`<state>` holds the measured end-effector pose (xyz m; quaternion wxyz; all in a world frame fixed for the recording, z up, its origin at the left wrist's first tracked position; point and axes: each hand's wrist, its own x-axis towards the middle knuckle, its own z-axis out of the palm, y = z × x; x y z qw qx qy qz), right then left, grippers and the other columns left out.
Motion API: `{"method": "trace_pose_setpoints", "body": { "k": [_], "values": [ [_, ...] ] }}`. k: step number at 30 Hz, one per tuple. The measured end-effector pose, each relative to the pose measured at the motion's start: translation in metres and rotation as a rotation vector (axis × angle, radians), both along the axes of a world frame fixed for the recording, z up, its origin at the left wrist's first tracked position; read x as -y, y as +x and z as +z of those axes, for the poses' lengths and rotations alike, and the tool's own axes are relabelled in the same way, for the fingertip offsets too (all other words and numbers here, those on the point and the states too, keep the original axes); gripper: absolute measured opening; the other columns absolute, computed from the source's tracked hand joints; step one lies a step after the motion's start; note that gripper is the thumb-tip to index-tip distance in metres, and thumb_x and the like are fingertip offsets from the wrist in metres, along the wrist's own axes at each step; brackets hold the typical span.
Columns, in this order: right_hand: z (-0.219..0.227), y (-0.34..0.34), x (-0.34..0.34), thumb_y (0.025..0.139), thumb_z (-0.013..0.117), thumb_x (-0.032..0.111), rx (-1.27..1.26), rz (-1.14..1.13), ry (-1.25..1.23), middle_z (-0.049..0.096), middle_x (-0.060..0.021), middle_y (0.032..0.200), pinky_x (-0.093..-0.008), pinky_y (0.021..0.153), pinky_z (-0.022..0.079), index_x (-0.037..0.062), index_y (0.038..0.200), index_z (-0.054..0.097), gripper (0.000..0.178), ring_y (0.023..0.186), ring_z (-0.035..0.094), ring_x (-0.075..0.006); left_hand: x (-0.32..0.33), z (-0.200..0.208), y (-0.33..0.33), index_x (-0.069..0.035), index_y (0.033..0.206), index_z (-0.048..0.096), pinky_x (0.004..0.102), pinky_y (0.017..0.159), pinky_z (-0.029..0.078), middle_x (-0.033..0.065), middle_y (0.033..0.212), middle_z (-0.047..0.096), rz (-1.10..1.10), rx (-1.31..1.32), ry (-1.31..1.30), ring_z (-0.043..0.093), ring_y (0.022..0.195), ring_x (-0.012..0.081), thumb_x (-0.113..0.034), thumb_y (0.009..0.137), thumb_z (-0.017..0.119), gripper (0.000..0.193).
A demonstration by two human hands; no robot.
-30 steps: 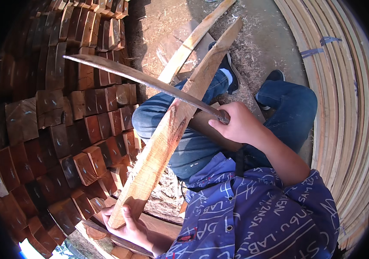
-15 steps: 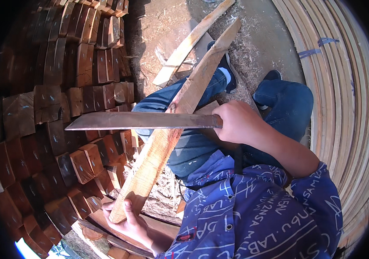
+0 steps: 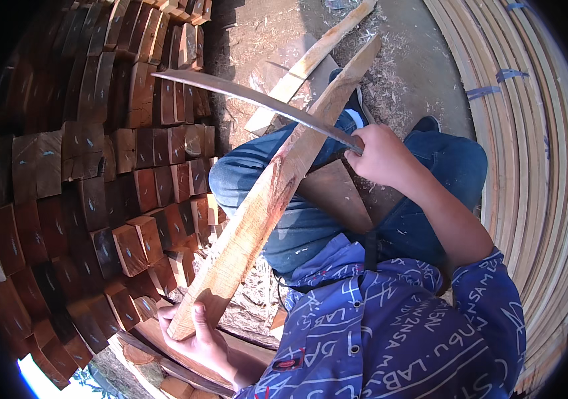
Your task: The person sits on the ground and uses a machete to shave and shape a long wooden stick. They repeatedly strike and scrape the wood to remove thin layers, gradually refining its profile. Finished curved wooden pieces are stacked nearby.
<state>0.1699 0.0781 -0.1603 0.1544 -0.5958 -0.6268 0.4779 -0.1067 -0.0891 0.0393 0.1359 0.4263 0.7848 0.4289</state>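
Note:
My left hand point(image 3: 199, 340) grips the near end of a long tapered wooden slat point(image 3: 277, 183) that slants up and away over my left knee. My right hand point(image 3: 382, 156) is shut on the handle of a long curved blade point(image 3: 251, 98). The blade is raised above the slat and points to the upper left, crossing over the slat near my hand. A dark wooden block point(image 3: 337, 196) lies on my lap under the slat.
Stacked reddish-brown wood blocks point(image 3: 91, 173) fill the left side. A bundle of pale curved strips point(image 3: 537, 153) tied with blue bands runs down the right. A second pale slat point(image 3: 310, 63) lies on the sawdust-strewn ground point(image 3: 404, 73) ahead. My blue jeans and patterned shirt fill the lower middle.
The blade dropped to a level position across the slat half a second ago and has now swung back up, pointing to the upper left. My left hand keeps its hold on the slat.

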Motion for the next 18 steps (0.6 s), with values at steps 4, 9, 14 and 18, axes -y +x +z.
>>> {"method": "trace_pose_setpoints", "body": {
  "k": [4,9,14,18],
  "values": [
    [-0.019,-0.01,0.011,0.07,0.067,0.012,0.133,0.086,-0.024,0.065,-0.0231,0.071,-0.0476,0.07,0.052,-0.0005,0.076,0.069,0.014,0.074,0.065,-0.0424,0.006,0.002,-0.008,-0.005,0.088,0.053,0.0269,0.076,0.048,0.0057,0.084,0.063,-0.049,-0.013,-0.009,0.058,0.077,0.0125,-0.017,0.084,0.079,0.03],
    [-0.034,-0.003,0.012,0.071,0.065,0.011,0.214,0.061,-0.064,0.067,-0.0233,0.077,-0.0483,0.073,0.053,0.0006,0.083,0.071,0.016,0.077,0.066,-0.0416,0.013,-0.01,-0.018,-0.005,0.089,0.054,0.0277,0.078,0.05,0.006,0.085,0.064,-0.01,-0.007,-0.043,0.06,0.08,0.0134,-0.016,0.084,0.08,0.028],
    [0.035,-0.023,0.029,0.072,0.064,0.011,0.055,0.201,-0.059,0.067,-0.0213,0.076,-0.0506,0.072,0.052,0.003,0.078,0.068,0.011,0.078,0.066,-0.0418,0.009,-0.009,-0.015,-0.005,0.09,0.055,0.0282,0.08,0.048,0.0054,0.086,0.063,-0.038,0.002,-0.007,0.06,0.081,0.0137,-0.016,0.084,0.08,0.028],
    [0.042,-0.022,0.025,0.072,0.065,0.011,0.096,0.254,-0.029,0.067,-0.0229,0.078,-0.0513,0.073,0.052,0.0027,0.08,0.07,0.013,0.08,0.066,-0.043,0.006,-0.006,-0.004,-0.002,0.087,0.055,0.027,0.074,0.043,0.0019,0.08,0.054,0.006,-0.059,0.006,0.052,0.077,0.0112,-0.018,0.08,0.083,0.033]
  ]
}}
